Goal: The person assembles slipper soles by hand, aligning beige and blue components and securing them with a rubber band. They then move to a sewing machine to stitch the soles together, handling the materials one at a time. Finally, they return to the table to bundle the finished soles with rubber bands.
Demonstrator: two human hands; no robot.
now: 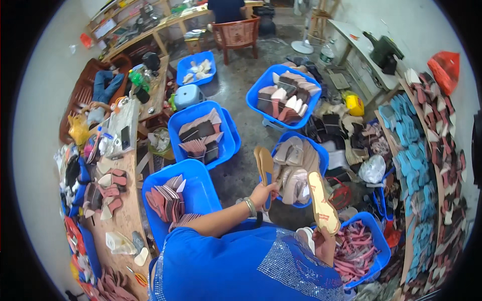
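Note:
My left hand [262,196] is closed around the lower part of tan shoe insoles [264,163], which stand upright with a blue patch showing. My right hand [325,245] grips the heel end of a cream insole [321,200] with red print on it. A white striped piece [306,237] shows beside that hand; whether it is held, I cannot tell. Behind both hands, a blue basin [324,155] holds beige insoles [293,168]. Close to my right hand stands a blue tub [384,251] of pink scraps [354,248].
More blue tubs [203,173] with bundled insoles stand at the left and far middle. A wooden bench [128,215] runs along the left. Racks of blue insoles [414,165] line the right. At the back, a person [226,10] sits on a chair [236,32]; another person [103,93] lies at the left.

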